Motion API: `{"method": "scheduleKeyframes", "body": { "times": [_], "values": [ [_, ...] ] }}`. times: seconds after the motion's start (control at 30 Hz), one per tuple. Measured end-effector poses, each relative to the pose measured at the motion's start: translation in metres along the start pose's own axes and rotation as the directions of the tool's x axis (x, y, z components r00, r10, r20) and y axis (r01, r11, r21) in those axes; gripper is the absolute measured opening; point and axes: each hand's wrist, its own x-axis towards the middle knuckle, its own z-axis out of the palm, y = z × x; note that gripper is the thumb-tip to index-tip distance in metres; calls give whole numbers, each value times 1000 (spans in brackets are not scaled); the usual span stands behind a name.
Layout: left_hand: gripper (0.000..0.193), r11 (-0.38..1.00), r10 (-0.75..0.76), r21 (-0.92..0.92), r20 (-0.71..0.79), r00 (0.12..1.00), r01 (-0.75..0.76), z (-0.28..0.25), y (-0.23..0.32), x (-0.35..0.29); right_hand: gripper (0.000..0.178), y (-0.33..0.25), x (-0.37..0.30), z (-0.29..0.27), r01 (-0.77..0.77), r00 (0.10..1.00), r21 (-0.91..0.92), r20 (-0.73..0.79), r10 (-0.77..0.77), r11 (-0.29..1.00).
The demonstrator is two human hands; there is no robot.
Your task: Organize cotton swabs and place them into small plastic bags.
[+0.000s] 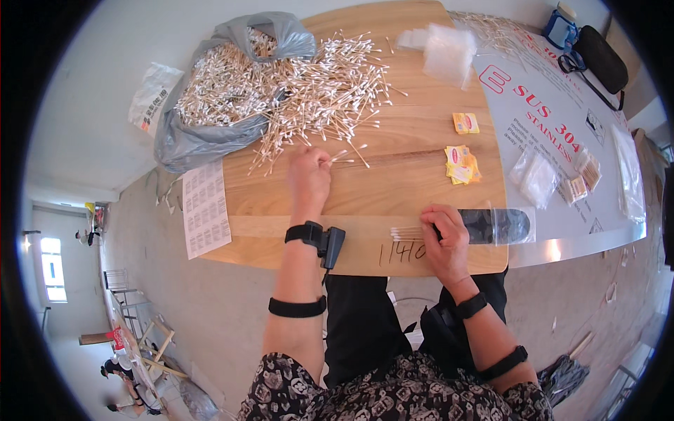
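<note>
My left hand [309, 175] is closed in a pinch by the near edge of a loose pile of cotton swabs [337, 77]. A few swabs [340, 157] stick out to the right of its fingertips. Close to the table's front edge, my right hand [446, 242] is curled around a small bundle of cotton swabs [405, 234], whose white tips point left. A flat black strip [476, 226] extends rightward from under this hand. Its rounded far end lies inside a clear plastic bag [531, 226]. My fingers hide where the bundle and strip meet.
A grey plastic bag [203, 144] full of swabs lies at the left beside a printed label sheet [206, 207]. Clear bags [448, 55] and yellow cards [460, 165] lie on the wooden table [302, 256]. Packed swabs [588, 168] and a black case [600, 59] rest on the metal sheet.
</note>
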Motion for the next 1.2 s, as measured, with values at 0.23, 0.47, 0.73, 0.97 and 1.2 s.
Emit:
{"method": "scheduleKeyframes", "body": {
  "times": [0.23, 0.47, 0.73, 0.97, 1.2],
  "values": [
    [10, 969, 138, -235, 291, 947, -69, 9, 64, -23, 13, -2, 1, -1, -34, 999, 38, 5, 34, 999],
    [10, 964, 26, -260, 322, 946, 62, 15, 65, -10, 14, 1, -1, 0, -40, 999, 65, -19, 41, 997],
    [20, 919, 395, -93, 211, 894, -384, 12, 71, 3, 15, 1, -1, 0, -31, 999, 64, -20, 32, 997],
    [24, 958, 282, -158, 358, 890, -240, 9, 72, -14, 14, 2, 0, -2, -35, 999, 49, -20, 36, 998],
    [31, 960, 255, -207, 357, 898, -190, 7, 66, -33, 10, -11, 14, -3, -261, 964, -38, 45, 263, 965]
  ]
}}
